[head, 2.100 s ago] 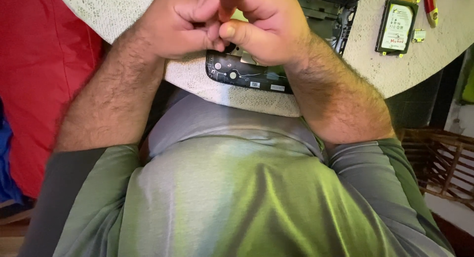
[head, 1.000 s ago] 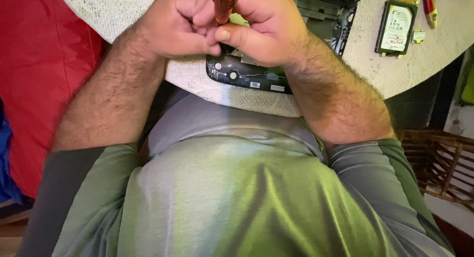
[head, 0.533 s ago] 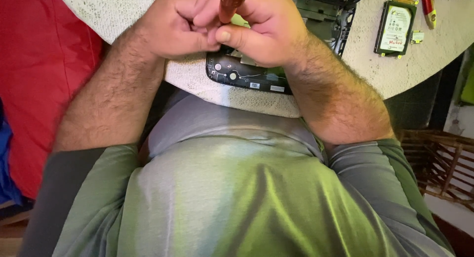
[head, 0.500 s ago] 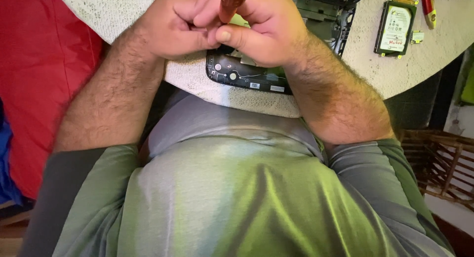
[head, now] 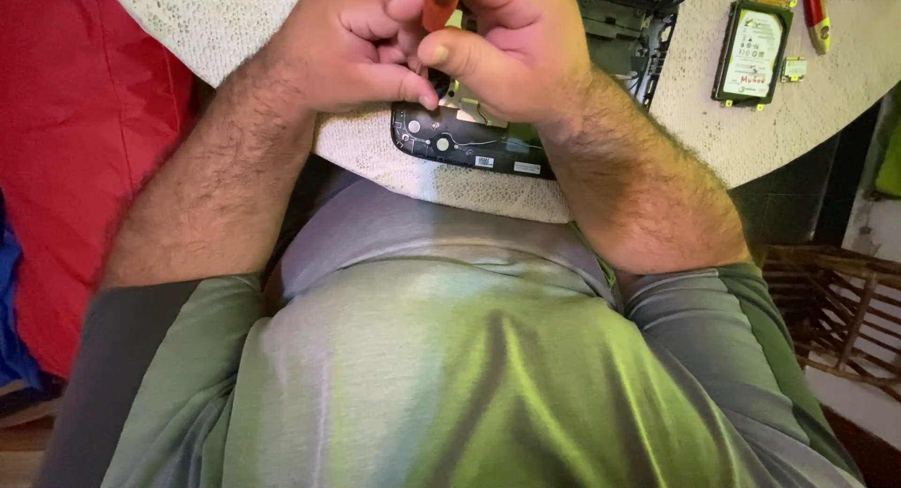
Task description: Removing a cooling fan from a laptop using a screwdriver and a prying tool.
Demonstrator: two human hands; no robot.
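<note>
2 hands (head: 450, 56) | smooth red tool handle (head: 439, 2) | black plastic chassis (head: 469, 148)

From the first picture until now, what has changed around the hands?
Little changed. The red tool handle rose slightly into view between both hands and stays there. The left hand and right hand keep their grip over the opened laptop. The hard drive stayed put.

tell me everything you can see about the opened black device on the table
The device is a black, flat electronic casing with its cover off, showing circuit parts, thin wires and round fittings along its near edge. It lies flat at the edge of a pale speckled table. Both hands cover its middle, so much of it is hidden.
</note>
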